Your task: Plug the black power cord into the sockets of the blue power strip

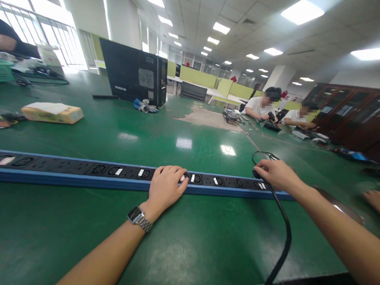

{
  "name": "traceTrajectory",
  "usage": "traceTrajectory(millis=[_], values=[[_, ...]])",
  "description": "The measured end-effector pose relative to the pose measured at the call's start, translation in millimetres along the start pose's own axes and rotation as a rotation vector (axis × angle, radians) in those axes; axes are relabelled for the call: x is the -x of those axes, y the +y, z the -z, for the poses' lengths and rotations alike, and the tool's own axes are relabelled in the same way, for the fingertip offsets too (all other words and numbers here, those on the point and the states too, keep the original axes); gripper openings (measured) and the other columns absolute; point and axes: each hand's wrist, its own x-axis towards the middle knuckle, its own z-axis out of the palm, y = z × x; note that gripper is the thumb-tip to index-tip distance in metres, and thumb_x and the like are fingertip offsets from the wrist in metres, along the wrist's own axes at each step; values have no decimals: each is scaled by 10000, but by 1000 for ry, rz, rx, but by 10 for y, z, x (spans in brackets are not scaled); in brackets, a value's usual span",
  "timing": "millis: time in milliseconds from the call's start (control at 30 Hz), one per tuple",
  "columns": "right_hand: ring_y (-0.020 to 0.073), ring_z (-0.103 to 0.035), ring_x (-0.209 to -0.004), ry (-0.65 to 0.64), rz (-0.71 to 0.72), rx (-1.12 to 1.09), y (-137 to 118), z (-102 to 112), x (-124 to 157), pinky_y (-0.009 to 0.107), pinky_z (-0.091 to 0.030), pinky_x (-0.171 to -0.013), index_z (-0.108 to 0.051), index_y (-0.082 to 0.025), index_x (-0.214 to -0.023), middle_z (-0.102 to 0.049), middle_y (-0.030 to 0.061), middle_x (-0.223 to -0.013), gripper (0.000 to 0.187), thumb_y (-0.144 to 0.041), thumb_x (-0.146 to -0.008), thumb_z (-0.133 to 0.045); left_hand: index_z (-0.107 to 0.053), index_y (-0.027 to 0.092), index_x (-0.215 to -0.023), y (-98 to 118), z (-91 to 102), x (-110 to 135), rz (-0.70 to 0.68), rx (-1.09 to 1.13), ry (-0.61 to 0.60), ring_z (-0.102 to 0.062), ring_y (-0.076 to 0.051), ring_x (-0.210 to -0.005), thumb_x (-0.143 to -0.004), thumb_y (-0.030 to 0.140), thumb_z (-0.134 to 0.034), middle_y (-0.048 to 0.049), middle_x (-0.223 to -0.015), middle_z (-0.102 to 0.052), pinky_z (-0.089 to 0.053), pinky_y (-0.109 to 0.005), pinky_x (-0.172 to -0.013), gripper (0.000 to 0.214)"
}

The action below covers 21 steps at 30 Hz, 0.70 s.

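A long power strip (78,170) with a blue housing and a black socket face lies across the table; several sockets carry small white labels. My left hand (166,184), a watch (139,218) on its wrist, is laid over the middle of the strip. Its fingers curl over the far side and the thumb is toward the near side. Near the strip's right end, my right hand (272,173) pinches a black plug (256,173), partly covered by the fingers. From there a thick black cable (287,230) hangs down over the table's front edge.
A black computer case (133,73) stands at the back, gloves (145,106) beside it. A tissue pack (52,112) lies at left. Two people in white sit at the far right; another person's arm (7,44) shows at far left. A hand (378,203) is at the right edge.
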Motion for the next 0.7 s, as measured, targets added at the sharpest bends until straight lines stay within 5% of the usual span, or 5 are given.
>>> traceTrajectory(millis=[133, 400, 700], values=[[169, -572, -657, -66, 10, 64, 334, -3, -18, 260, -346, -576, -699, -250, -863, -676, 41, -749, 346, -501, -821, -465, -673, 248, -1035, 1, 1, 0, 3, 7, -1, -580, -228, -1012, -889, 332, -469, -38, -1065, -689, -356, -404, -922, 265], [179, -602, -720, -142, -38, 61, 1079, -425, 64, 256, -377, -630, -644, -226, -827, -679, 55, -765, 283, -401, -866, -425, -676, 250, -1039, -1, 4, -6, 4, 10, -4, -585, -225, -1006, -884, 330, -470, -44, -1062, -689, -368, -401, -904, 270], [164, -572, -661, -121, 22, 101, 1097, -414, 86, 248, -329, -583, -636, -243, -828, -658, 35, -717, 307, -439, -880, -404, -666, 251, -1052, -8, 6, -3, -5, -27, -17, -583, -221, -1010, -895, 337, -465, -25, -1072, -688, -361, -395, -910, 269]])
